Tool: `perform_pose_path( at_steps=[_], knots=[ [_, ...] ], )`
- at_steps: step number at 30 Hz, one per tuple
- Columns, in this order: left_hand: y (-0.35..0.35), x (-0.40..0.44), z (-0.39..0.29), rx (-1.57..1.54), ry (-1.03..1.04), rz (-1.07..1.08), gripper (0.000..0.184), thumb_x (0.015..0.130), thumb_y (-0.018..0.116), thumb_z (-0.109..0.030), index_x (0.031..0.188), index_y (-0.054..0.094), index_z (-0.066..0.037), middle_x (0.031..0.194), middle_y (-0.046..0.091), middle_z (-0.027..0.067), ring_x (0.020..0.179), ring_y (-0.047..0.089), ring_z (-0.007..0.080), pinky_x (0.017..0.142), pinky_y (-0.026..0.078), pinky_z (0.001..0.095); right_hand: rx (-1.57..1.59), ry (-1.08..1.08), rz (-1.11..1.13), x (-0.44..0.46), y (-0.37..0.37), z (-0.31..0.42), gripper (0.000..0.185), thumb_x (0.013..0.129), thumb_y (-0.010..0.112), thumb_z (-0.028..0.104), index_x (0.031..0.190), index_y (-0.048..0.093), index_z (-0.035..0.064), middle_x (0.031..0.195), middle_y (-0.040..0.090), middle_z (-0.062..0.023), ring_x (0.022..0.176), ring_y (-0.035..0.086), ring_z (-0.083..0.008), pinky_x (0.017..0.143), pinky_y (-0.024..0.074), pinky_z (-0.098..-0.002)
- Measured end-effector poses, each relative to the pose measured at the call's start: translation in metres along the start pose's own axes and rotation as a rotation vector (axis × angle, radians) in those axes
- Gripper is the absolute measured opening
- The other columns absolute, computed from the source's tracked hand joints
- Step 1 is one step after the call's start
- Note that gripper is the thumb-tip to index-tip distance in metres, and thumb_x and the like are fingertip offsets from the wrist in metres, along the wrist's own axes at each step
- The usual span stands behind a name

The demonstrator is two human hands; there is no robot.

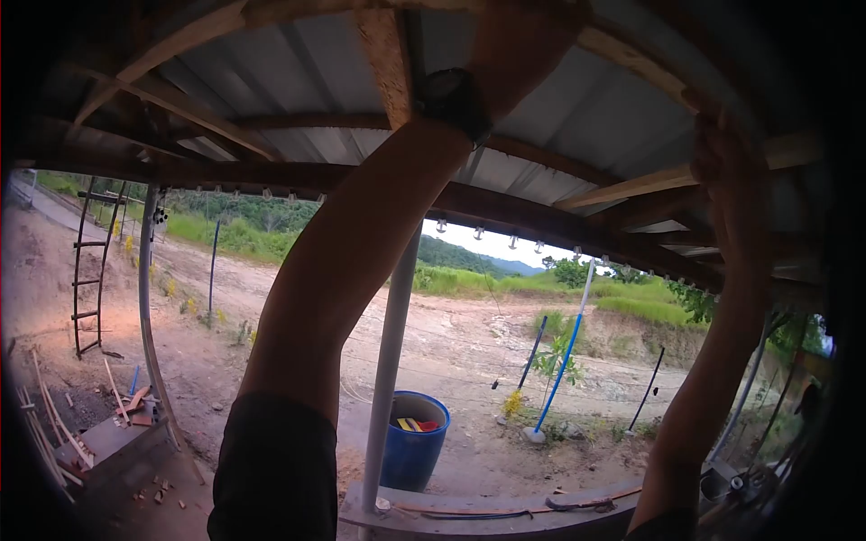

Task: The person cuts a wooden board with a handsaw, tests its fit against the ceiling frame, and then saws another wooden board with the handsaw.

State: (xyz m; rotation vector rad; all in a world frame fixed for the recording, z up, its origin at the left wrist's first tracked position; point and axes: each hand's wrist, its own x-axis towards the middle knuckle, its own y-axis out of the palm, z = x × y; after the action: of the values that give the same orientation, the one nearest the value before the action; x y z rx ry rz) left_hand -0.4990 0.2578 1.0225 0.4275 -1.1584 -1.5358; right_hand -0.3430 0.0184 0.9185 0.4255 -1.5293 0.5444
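Note:
Both arms reach up to the underside of a metal sheet roof on a wooden frame. My left hand, with a dark watch on its wrist, is at a curved wooden strip by the top edge; its fingers are dark and cut off. Farther right, my right hand has its fingers curled round the lower end of that strip, where another wooden batten passes. Just left of the watch, a wooden board runs up the roof.
A grey post stands ahead, beside a blue barrel with red and yellow things inside. Below runs a ledge with a hose on it. At left are a ladder and wood scraps. Small clear bulbs hang along the beam.

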Motion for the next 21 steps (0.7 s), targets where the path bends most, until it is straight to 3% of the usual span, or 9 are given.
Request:
perform_pose_path(
  at_steps=[2,3,4,6,8,11,15,21],
  knots=[
    [-0.002,0.000,-0.002,-0.053,-0.035,0.020,0.027,0.089,0.062,-0.014,0.113,0.071,-0.009,0.104,0.068,0.0094,0.107,0.065,0.0306,0.100,0.047,0.0499,-0.020,-0.194,0.054,0.016,0.038,0.023,0.049,0.097,0.071,0.042,0.134,0.067,0.0113,0.107,0.069,-0.0032,0.101,0.065,-0.0130,0.086,0.0539,-0.0362],
    [-0.001,-0.002,-0.001,-0.052,-0.042,0.018,0.027,0.089,0.062,-0.014,0.113,0.071,-0.009,0.104,0.068,0.0094,0.107,0.065,0.0306,0.100,0.047,0.0499,-0.027,-0.193,0.058,0.017,0.078,0.056,0.049,0.097,0.071,0.042,0.134,0.067,0.0113,0.107,0.069,-0.0032,0.101,0.065,-0.0130,0.086,0.0539,-0.0362],
    [0.001,-0.003,0.000,-0.042,-0.040,0.027,0.025,0.089,0.062,-0.014,0.111,0.071,-0.008,0.104,0.069,0.0102,0.107,0.065,0.0307,0.099,0.048,0.0501,0.032,-0.041,-0.022,0.015,0.125,0.099,0.041,0.102,0.066,0.033,0.133,0.065,0.0065,0.108,0.068,-0.0048,0.091,0.062,-0.0121,0.079,0.0532,-0.0307],
    [0.006,-0.002,-0.002,-0.047,-0.044,0.024,0.024,0.088,0.062,-0.014,0.109,0.071,-0.008,0.105,0.069,0.0110,0.106,0.065,0.0308,0.098,0.048,0.0503,0.076,0.110,-0.116,0.029,0.148,0.112,0.034,0.107,0.062,0.025,0.132,0.064,0.0017,0.110,0.067,-0.0063,0.081,0.059,-0.0113,0.072,0.0526,-0.0251],
    [0.010,0.000,0.000,0.000,-0.038,0.013,0.020,0.088,0.062,-0.013,0.104,0.072,-0.007,0.104,0.069,0.0121,0.104,0.066,0.0310,0.097,0.050,0.0506,0.169,-0.261,0.206,0.065,0.145,0.086,0.026,0.106,0.064,0.020,0.124,0.069,0.0023,0.106,0.064,-0.0043,0.101,0.062,-0.0175,0.093,0.0533,-0.0339],
    [0.004,-0.001,-0.002,-0.055,-0.050,0.062,0.018,0.088,0.062,-0.014,0.101,0.073,-0.007,0.104,0.069,0.0135,0.103,0.066,0.0316,0.096,0.051,0.0510,0.173,-0.128,0.171,0.108,0.158,0.092,0.024,0.104,0.067,0.021,0.120,0.068,0.0023,0.105,0.064,-0.0052,0.096,0.062,-0.0190,0.092,0.0546,-0.0335],
    [-0.001,0.002,-0.001,0.041,-0.038,-0.051,0.018,0.088,0.063,-0.015,0.099,0.074,-0.006,0.106,0.069,0.0144,0.105,0.066,0.0324,0.098,0.050,0.0511,0.220,-0.200,0.216,0.129,0.169,0.089,0.019,0.103,0.068,0.019,0.112,0.068,0.0023,0.107,0.066,-0.0065,0.097,0.066,-0.0208,0.090,0.0566,-0.0314],
    [0.004,-0.002,-0.001,-0.039,-0.062,-0.042,0.026,0.088,0.063,-0.016,0.110,0.072,-0.006,0.112,0.068,0.0155,0.110,0.065,0.0337,0.103,0.049,0.0531,-0.025,-0.276,0.238,0.174,0.197,0.094,0.018,0.103,0.065,0.015,0.110,0.067,-0.0013,0.109,0.070,-0.0134,0.098,0.072,-0.0241,0.081,0.0608,-0.0314]
  ],
)
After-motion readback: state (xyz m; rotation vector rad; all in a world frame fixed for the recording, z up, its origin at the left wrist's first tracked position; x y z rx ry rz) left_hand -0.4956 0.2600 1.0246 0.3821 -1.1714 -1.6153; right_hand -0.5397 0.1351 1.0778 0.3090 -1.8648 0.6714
